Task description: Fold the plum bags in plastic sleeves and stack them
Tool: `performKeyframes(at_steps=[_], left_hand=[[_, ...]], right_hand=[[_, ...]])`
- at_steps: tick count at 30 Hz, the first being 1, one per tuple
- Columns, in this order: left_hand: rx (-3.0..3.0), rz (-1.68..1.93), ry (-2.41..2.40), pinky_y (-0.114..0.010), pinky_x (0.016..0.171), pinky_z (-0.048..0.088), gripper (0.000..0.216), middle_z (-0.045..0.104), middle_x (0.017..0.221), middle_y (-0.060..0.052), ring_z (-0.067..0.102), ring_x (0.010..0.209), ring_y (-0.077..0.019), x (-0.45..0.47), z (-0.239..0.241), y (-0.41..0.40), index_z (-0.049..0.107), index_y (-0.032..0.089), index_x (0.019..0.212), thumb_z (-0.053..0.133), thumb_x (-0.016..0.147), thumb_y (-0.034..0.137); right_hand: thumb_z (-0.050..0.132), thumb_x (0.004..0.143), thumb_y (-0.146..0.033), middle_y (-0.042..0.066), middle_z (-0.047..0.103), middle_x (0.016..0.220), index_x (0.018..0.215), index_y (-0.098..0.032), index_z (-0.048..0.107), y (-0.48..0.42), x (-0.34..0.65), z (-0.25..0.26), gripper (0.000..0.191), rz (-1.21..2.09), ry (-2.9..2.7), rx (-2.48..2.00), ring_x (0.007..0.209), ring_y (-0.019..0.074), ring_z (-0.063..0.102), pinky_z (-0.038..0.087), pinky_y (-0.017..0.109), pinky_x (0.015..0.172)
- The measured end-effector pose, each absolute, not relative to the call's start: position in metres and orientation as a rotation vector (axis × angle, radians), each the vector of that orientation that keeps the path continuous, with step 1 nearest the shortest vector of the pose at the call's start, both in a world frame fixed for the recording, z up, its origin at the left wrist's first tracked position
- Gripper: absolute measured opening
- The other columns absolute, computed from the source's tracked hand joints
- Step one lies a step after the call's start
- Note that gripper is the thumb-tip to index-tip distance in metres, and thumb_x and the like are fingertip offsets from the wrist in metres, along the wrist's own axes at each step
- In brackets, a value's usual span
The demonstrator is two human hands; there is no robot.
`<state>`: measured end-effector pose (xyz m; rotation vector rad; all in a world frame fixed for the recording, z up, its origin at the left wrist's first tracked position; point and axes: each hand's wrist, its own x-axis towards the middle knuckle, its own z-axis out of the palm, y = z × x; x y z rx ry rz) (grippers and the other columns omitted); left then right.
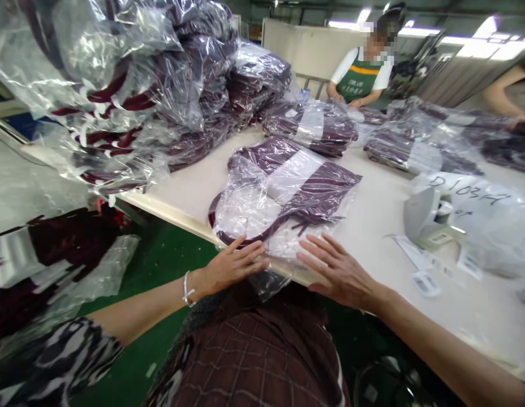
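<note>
Clear plastic wraps the folded dark purple garment bag [283, 198] that lies flat at the near edge of the pale cream bench [373, 237], directly ahead of us. Our left hand [232, 265] rests palm down on the packet's near left corner, its fingers stretched out and slightly apart, gripping nothing; a thin silver bracelet [186, 288] circles that wrist. Our right hand [334, 271] lies flat too, fingers spread wide, its fingertips touching the packet's near right edge, where loose plastic hangs over the bench lip. The packet thus sits just beyond both hands, between them and the middle of the bench.

A tall heap of bagged purple and maroon garments [160, 85] rises to the left, well apart from our hands. More bagged packets [313, 124] lie farther back. Small white label tags [424, 282] lie on the bench to the right, near our right forearm. A co-worker in a green apron [360, 73] stands at the far side, handling another packet.
</note>
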<state>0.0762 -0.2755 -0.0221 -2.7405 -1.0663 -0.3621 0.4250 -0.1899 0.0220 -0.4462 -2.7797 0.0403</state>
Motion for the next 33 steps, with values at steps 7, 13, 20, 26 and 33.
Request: performKeyframes(at_steps=[7, 13, 20, 26, 33], left_hand=[[-2.952, -0.854, -1.435, -0.04, 0.108, 0.048, 0.031, 0.074, 0.121, -0.006, 0.068, 0.112, -0.018, 0.083, 0.029, -0.267, 0.063, 0.023, 0.127, 0.042, 0.104, 0.022], [-3.062, -0.877, -1.582, -0.035, 0.106, 0.05, 0.036, 0.071, 0.127, -0.007, 0.066, 0.117, -0.0197, 0.079, 0.058, -0.278, 0.062, 0.023, 0.133, 0.04, 0.107, 0.034], [-2.954, -0.997, -1.314, -0.038, 0.105, 0.051, 0.043, 0.067, 0.132, -0.011, 0.063, 0.122, -0.0208, 0.077, 0.043, -0.287, 0.05, 0.025, 0.144, 0.04, 0.107, 0.045], [-2.575, -1.163, -1.13, -0.051, 0.12, 0.037, 0.056, 0.056, 0.145, -0.015, 0.051, 0.139, -0.0284, 0.08, 0.044, -0.299, 0.051, 0.024, 0.13, 0.064, 0.09, 0.061], [-2.357, -1.284, -1.438, -0.052, 0.119, 0.039, 0.021, 0.063, 0.136, -0.012, 0.053, 0.136, -0.0256, 0.115, 0.034, -0.299, 0.053, 0.024, 0.107, 0.068, 0.095, 0.033]], right_hand=[[0.066, 0.093, -0.017, 0.012, 0.064, 0.139, 0.147, -0.024, 0.05, -0.22, 0.379, -0.008, 0.057, -0.035, -2.403, -0.466, 0.138, 0.0276, 0.053, 0.044, 0.054, 0.116], [0.066, 0.092, -0.014, 0.007, 0.076, 0.114, 0.133, -0.028, 0.063, -0.209, 0.35, 0.031, 0.043, 0.103, -2.239, -0.327, 0.106, 0.0218, 0.071, 0.059, 0.039, 0.092], [0.062, 0.094, -0.013, 0.005, 0.076, 0.112, 0.12, -0.027, 0.068, -0.221, 0.346, 0.037, 0.03, 0.176, -2.3, -0.252, 0.105, 0.0212, 0.07, 0.057, 0.041, 0.094], [0.054, 0.098, -0.012, 0.008, 0.071, 0.094, 0.107, -0.022, 0.066, -0.224, 0.344, 0.048, 0.018, 0.465, -2.109, -0.54, 0.09, 0.02, 0.067, 0.058, 0.035, 0.078], [0.054, 0.099, -0.013, 0.008, 0.072, 0.099, 0.109, -0.023, 0.067, -0.236, 0.346, 0.053, 0.019, 0.456, -2.189, -0.495, 0.091, 0.0201, 0.068, 0.058, 0.035, 0.081]])
